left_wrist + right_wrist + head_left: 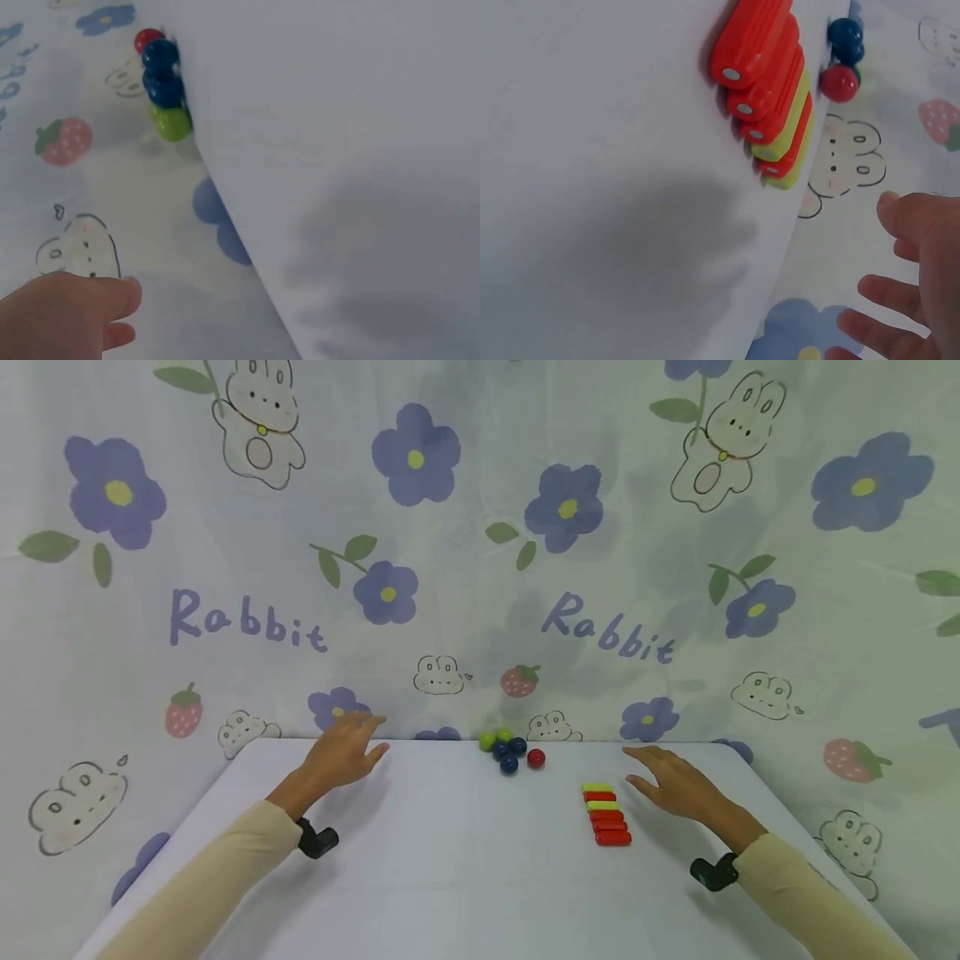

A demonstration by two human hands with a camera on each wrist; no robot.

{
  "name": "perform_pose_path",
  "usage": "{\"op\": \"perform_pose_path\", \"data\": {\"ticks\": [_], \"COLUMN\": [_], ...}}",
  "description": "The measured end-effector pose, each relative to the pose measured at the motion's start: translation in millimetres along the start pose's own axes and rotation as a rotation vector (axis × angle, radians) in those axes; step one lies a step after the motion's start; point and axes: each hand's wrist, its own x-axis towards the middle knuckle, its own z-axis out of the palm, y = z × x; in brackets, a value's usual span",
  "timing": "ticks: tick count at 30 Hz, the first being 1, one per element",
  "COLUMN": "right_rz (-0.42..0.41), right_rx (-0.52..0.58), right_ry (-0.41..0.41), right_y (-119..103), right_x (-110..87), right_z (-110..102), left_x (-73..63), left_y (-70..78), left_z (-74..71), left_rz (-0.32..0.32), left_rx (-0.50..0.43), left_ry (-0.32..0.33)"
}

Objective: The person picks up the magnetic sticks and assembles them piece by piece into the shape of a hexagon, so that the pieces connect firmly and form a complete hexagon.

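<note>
My left hand [341, 752] hovers over the table's far left part, fingers loosely extended and nothing in them. On the other side my right hand [675, 782] hangs in the air, fingers spread and holding nothing. Nearest to it lies a column of short rods: red rods [613, 838] and yellow-green rods [597, 787], side by side. In the right wrist view a red rod [757, 37] shows a small silvery disc at its end. By the far edge sit small balls: dark blue balls [509, 764], green balls [487, 741] and one red ball [536, 758].
The white table [450, 877] ends at a far edge just behind the balls. A printed curtain [480, 552] with flowers and rabbits hangs behind it. Each wrist wears a black camera, such as the left wrist camera [318, 841].
</note>
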Motion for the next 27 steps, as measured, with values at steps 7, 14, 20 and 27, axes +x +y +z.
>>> {"op": "perform_pose_path", "data": {"ticks": [7, 14, 20, 27], "right_rz": [0.018, -0.030, -0.021, 0.021], "right_rx": [0.049, 0.132, 0.167, 0.178], "right_ry": [-0.059, -0.134, -0.211, -0.257], "right_y": [-12, -21, -24, -25], "right_x": [8.3, 18.6, 26.9, 36.4], "right_z": [3, 12, 19, 27], "left_x": [18.9, 38.1, 51.7, 61.5], "left_y": [43.2, 85.0, 111.7, 135.8], "left_z": [7.2, 25.3, 41.6, 62.6], "left_rz": [0.011, 0.047, 0.096, 0.112], "left_rx": [-0.055, -0.081, -0.122, -0.221], "left_ry": [-0.074, -0.155, -0.190, -0.221]}}
